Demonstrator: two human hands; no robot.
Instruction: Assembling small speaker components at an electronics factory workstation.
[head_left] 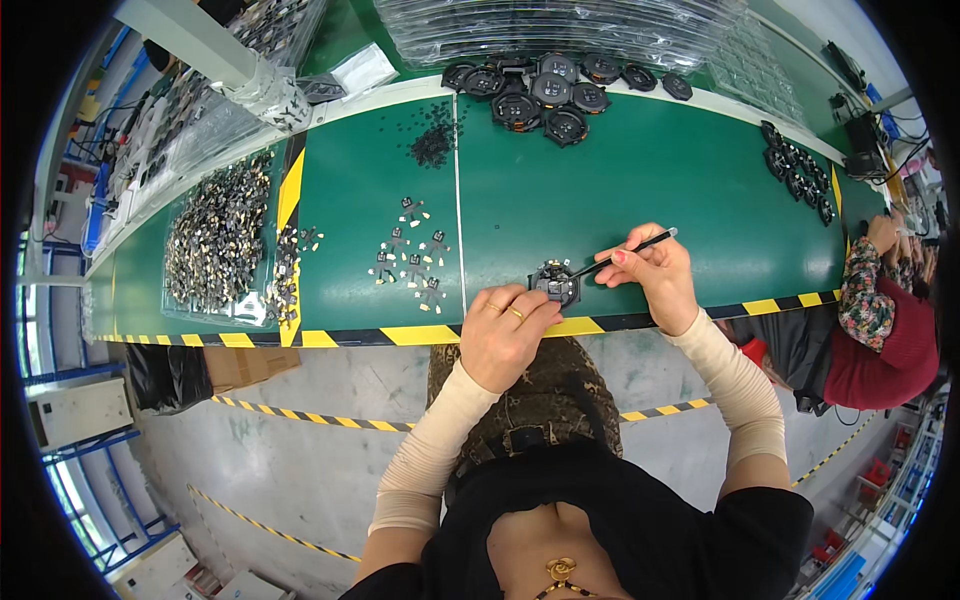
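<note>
My left hand (505, 335) is closed on a round black watch case (556, 281) at the near edge of the green bench. Its fingers hold the case from the left side. A slim black pen-like tool (645, 245) is pinched in my right hand (655, 275), and its tip points down at the case. Whether that tip touches the case I cannot tell. Several small dark flex parts with pale tabs (414, 268) lie to the left of my left hand. Beyond them is a scattered heap of tiny black pieces (432, 146).
Several round black cases (551, 88) are grouped at the back, before stacked clear trays (560, 30). A clear tray heaped with small parts (215, 240) stands at the left. Black rings (795, 170) lie at the right. A co-worker (880, 330) sits at the far right.
</note>
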